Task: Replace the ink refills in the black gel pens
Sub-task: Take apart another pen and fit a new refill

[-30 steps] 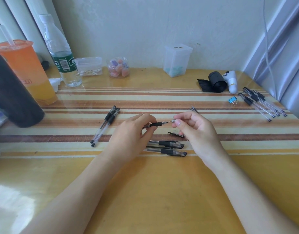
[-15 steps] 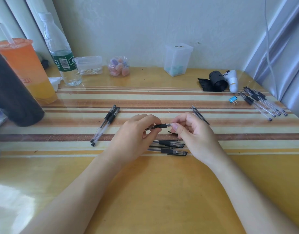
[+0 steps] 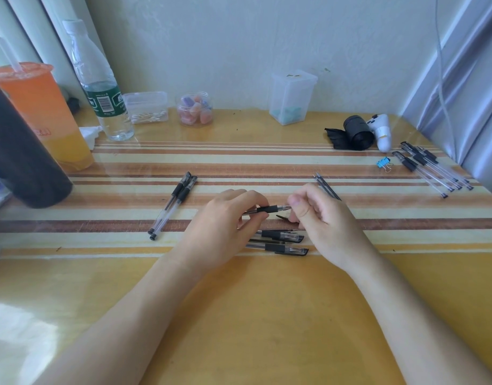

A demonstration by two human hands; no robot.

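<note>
Pen (image 3: 270,209) lies level between both hands above the counter (image 3: 239,301), long axis running left to right, tip end toward the right hand (image 3: 322,226). The left hand (image 3: 222,232) has its grip closed round the barrel; the right grip pinches the tip (probably to twist it off, I judge). Loose refills (image 3: 326,187) lie just beyond the pen, on the tip's side, nearer the right hand.

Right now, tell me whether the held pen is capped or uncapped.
Uncapped: the pen, between left hand and right hand, shows no cap.
</note>
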